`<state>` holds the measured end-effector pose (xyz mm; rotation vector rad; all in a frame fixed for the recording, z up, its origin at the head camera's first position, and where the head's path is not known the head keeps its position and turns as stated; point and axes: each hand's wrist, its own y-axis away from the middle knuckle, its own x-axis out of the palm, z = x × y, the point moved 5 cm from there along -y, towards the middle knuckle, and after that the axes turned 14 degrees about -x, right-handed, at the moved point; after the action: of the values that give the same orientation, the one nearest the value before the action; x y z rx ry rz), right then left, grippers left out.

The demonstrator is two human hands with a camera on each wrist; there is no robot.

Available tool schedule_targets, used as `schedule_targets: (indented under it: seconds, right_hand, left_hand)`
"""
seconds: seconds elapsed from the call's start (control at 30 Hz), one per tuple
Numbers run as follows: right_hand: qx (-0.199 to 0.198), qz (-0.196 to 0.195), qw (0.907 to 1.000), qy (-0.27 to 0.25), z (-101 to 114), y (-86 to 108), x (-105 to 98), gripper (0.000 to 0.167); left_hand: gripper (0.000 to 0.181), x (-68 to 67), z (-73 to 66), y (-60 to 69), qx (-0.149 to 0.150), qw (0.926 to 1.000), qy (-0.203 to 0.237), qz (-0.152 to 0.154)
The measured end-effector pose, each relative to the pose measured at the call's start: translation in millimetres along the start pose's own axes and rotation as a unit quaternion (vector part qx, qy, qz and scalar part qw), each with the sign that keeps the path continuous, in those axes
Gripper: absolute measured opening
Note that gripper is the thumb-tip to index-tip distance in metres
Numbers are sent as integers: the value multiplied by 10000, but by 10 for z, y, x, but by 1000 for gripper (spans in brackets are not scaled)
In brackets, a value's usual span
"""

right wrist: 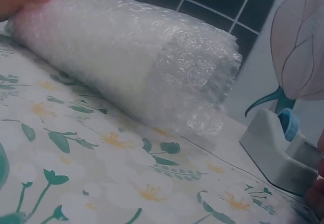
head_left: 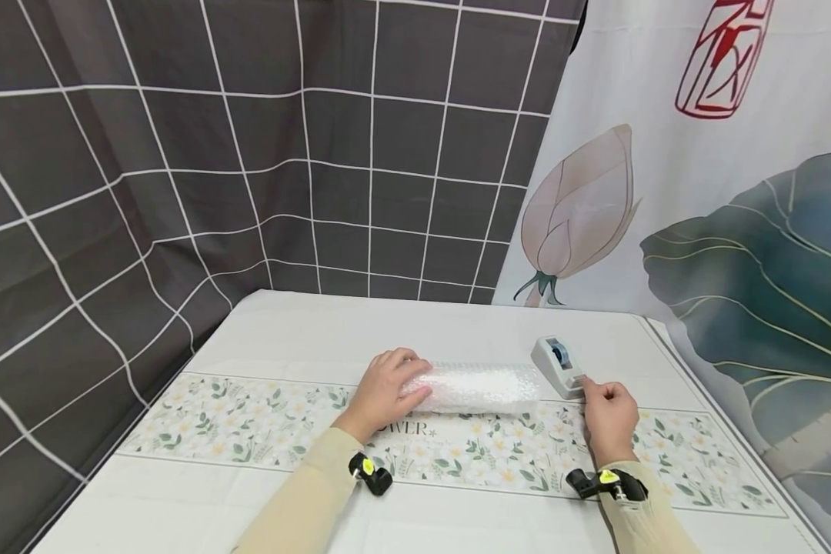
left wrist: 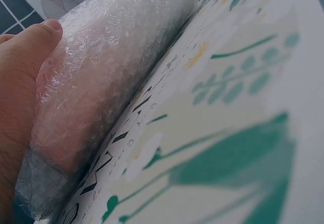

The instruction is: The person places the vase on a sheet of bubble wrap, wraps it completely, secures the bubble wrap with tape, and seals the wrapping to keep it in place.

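In the head view, a roll of bubble wrap [head_left: 481, 387] is laid near the middle of the white table [head_left: 388, 323], lined up with the far edge and partly over a band of flowers [head_left: 249, 427]. Its left end is held by the left hand [head_left: 381, 388], with the fingers bent over the top and the thumb put on the near side. A white tape dispenser [head_left: 558, 375] is set just beside the roll's right end, toward the table's far right corner. Its front tip is pinched by the right hand [head_left: 611, 419], with thumb and finger together.

In the left wrist view, the shiny roll is touched by the left thumb. The other fingers are mostly hidden, so how they are set cannot be told there.

In the right wrist view, a gap is seen between the roll and the dispenser. A blue ring [right wrist: 289, 125] is carried on the dispenser's top. Only a blurry bit of the right fingers is shown, by its front.
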<state>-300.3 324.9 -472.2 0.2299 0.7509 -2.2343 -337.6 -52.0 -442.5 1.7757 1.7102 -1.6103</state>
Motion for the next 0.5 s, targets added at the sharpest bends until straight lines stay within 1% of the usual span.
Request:
schedule_targets:
  seconds: [0.2,0.43,0.5]
  right_hand:
    - [102,218,9996,178,0,-11,7,33]
    - [281,512,9973,447,-6,-26,35,29]
    - [332,570,9968,446,-1,-24,37,29]
  left_hand:
    - [36,-2,-10,-11,-33,10000,-13,65]
    - [34,-6,-9,-4,96,9999,14,-115]
    - [34,0,0,1,108,9998,2,-138]
